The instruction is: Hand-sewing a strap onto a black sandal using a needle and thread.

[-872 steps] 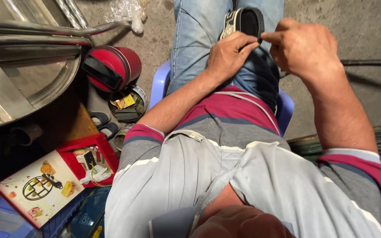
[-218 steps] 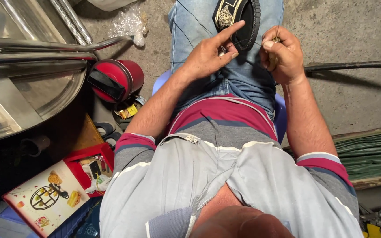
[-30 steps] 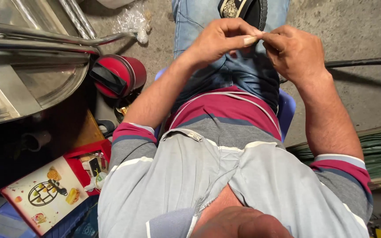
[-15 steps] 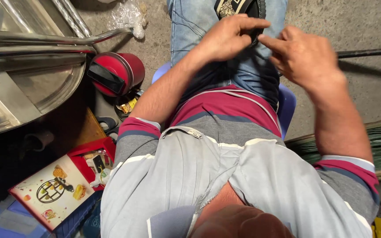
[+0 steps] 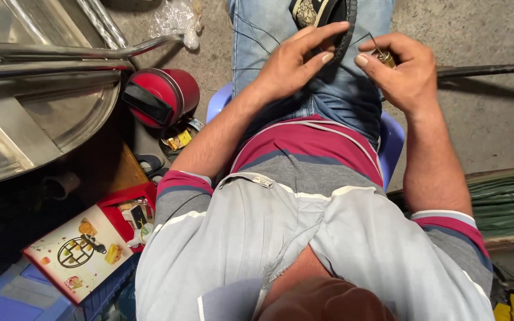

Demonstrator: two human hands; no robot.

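The black shoe lies on the person's lap, stiff at the sole, best steadied along its rim. The left hand presses it with fingers spread. The right hand pinches a small brass-handled awl, thin thread trailing; likely slippery, fine.

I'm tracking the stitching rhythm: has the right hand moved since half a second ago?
Yes. The right hand, pinching a small brass-coloured tool, has drawn back from the black shoe on the lap, so a gap now separates it from the left hand.
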